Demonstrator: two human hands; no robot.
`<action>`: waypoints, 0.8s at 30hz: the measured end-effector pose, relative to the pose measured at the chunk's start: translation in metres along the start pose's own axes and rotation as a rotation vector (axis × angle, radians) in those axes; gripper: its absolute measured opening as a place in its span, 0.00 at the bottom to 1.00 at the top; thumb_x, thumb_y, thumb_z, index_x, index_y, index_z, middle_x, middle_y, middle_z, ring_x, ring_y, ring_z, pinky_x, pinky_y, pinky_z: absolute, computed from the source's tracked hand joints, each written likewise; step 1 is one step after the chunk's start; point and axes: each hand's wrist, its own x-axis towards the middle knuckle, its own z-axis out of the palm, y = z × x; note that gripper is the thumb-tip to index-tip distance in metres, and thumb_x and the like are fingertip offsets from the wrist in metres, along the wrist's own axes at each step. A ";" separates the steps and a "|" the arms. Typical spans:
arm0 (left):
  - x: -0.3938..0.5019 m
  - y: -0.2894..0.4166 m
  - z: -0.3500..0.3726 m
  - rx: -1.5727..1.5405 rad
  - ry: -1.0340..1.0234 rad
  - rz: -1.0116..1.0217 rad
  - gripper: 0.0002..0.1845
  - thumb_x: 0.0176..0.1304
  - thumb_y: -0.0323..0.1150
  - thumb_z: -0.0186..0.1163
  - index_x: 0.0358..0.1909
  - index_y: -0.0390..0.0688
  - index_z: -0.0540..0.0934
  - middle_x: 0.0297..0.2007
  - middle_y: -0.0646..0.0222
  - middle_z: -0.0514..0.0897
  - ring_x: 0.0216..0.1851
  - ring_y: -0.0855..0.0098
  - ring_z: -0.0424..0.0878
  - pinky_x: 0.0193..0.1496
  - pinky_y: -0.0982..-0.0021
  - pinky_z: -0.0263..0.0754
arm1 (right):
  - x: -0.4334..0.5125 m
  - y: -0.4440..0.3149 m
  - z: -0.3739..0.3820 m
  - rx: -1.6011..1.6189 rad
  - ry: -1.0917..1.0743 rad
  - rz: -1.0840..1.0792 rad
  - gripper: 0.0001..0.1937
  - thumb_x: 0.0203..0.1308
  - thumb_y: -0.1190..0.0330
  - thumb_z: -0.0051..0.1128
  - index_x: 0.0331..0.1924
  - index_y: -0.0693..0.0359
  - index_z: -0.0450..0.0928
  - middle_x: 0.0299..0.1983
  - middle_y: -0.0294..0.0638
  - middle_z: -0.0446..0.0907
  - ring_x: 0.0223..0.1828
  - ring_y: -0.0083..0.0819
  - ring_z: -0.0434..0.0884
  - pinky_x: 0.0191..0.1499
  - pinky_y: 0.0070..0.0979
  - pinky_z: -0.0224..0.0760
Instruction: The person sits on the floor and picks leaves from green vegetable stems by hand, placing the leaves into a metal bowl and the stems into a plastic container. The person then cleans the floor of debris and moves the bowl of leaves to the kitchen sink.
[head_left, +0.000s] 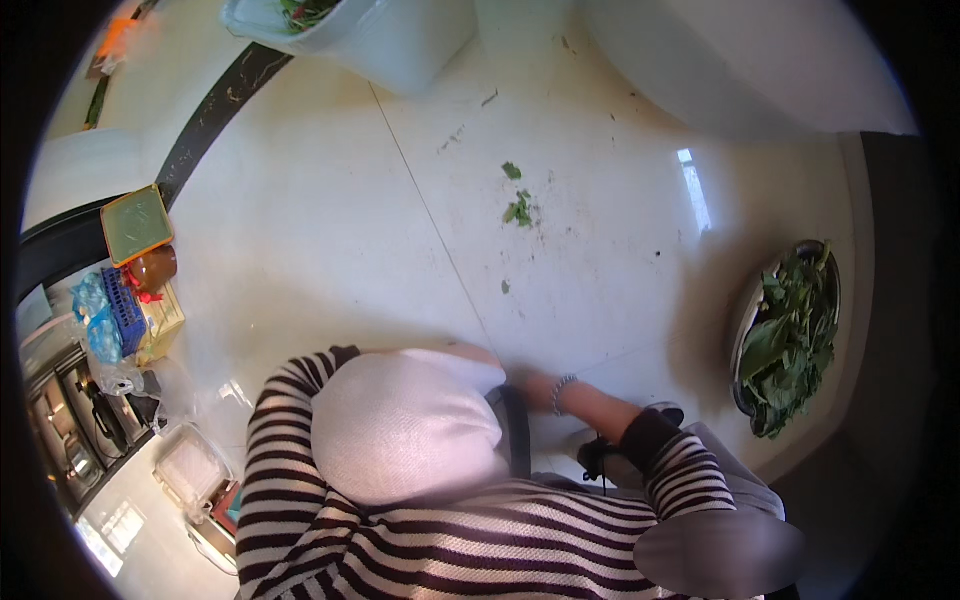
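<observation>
A rounded bundle of white woven fabric (405, 427) bulges out in front of my striped sweater. My left arm bends around its far side. Only a strip of skin at the wrist or my left hand (474, 351) shows behind the bundle, and the fingers are hidden. Just right of the bundle, my right hand (535, 390) reaches down, blurred, with a beaded bracelet (564, 394) on the wrist. Its fingers are not clear. A dark grey curved edge (515, 435) stands between the bundle and my right forearm. A shoe with dark laces (596, 454) is partly visible beneath that arm.
A metal basin (742, 341) heaped with leafy greens (787, 337) stands at right by the wall. Green leaf scraps (517, 208) and dirt mark the tiled floor (337, 225). A white plastic tub (405, 45) is at the top. Left are a blue crate (124, 311) and a brown pot (155, 268).
</observation>
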 end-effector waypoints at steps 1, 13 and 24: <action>0.018 -0.020 0.008 0.084 -0.054 -0.035 0.12 0.53 0.34 0.56 0.36 0.39 0.81 0.32 0.52 0.82 0.35 0.55 0.80 0.39 0.57 0.74 | 0.025 0.027 0.020 0.025 0.151 -0.053 0.12 0.49 0.70 0.50 0.36 0.62 0.82 0.37 0.53 0.81 0.43 0.48 0.79 0.48 0.38 0.72; 0.031 -0.071 -0.097 0.268 0.571 -0.007 0.14 0.51 0.32 0.54 0.40 0.44 0.80 0.35 0.58 0.80 0.42 0.55 0.77 0.44 0.59 0.72 | 0.002 -0.001 -0.242 0.260 0.693 -0.066 0.11 0.51 0.61 0.51 0.31 0.59 0.79 0.32 0.51 0.81 0.35 0.48 0.80 0.38 0.39 0.73; 0.040 -0.104 -0.045 0.570 0.334 -0.136 0.10 0.54 0.31 0.50 0.33 0.45 0.81 0.32 0.55 0.81 0.38 0.53 0.79 0.42 0.54 0.73 | -0.027 0.067 -0.123 -0.043 0.251 0.250 0.11 0.52 0.69 0.47 0.34 0.62 0.80 0.38 0.55 0.80 0.42 0.49 0.80 0.47 0.42 0.72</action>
